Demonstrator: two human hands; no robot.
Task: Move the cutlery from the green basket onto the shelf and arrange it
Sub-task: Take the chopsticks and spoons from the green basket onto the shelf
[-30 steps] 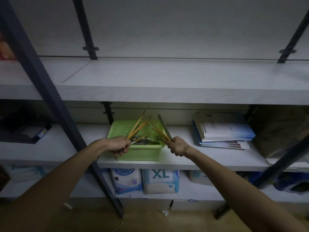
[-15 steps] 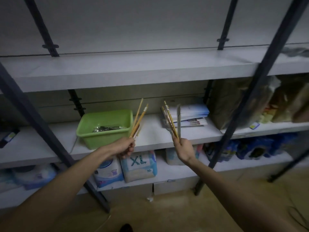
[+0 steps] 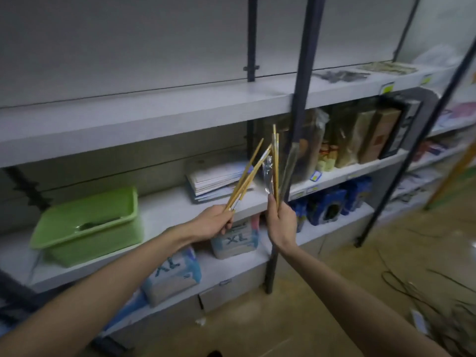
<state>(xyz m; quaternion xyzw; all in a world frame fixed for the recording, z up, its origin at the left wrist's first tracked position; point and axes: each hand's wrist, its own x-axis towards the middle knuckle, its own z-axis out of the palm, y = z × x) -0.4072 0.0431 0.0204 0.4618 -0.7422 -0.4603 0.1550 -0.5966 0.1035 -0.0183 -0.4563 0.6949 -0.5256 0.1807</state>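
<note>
My left hand (image 3: 212, 222) grips a fan of wooden chopsticks (image 3: 248, 173) that point up and to the right. My right hand (image 3: 282, 222) holds more chopsticks (image 3: 275, 166) upright together with a knife (image 3: 288, 166) and a piece of metal cutlery (image 3: 268, 173). Both hands hover in front of the middle shelf, right of the green basket (image 3: 87, 228). Some dark metal cutlery (image 3: 99, 222) still lies inside the basket. On the upper shelf (image 3: 159, 109), far right, rows of cutlery (image 3: 340, 75) and chopsticks (image 3: 389, 67) lie arranged.
A dark shelf post (image 3: 298, 109) stands just behind my right hand. A stack of papers (image 3: 216, 176) lies on the middle shelf, with boxes and bags (image 3: 360, 140) further right. XL packs (image 3: 234, 238) fill the lower shelf. Cables (image 3: 425, 300) trail on the floor at right.
My view has swung right, so the basket has slid to the left of the picture. Both hands have carried their chopsticks and cutlery rightward, away from the basket, past the paper stack.
</note>
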